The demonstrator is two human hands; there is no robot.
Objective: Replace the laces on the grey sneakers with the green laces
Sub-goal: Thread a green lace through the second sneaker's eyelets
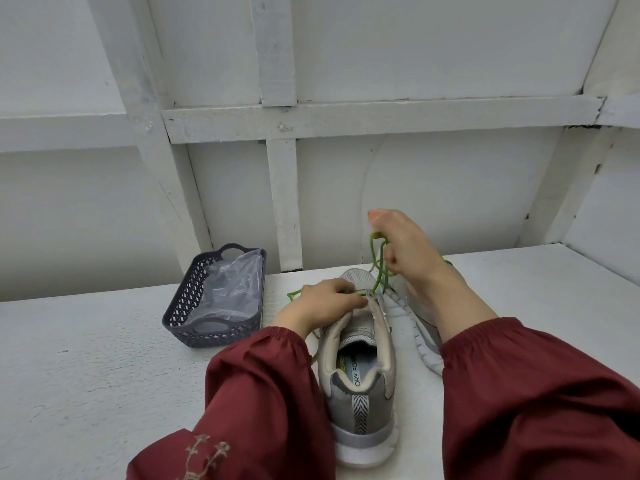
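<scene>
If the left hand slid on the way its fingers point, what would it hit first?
Probably the green lace rising from the sneaker to the right hand; the left hand points right across its top. Behind that lies the second sneaker, though depth is unclear.

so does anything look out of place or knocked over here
The second sneaker lies tipped on its side on the table, right of the upright sneaker, sole toward it. Nothing else stands out; the basket sits upright with a crumpled plastic bag inside.
</scene>
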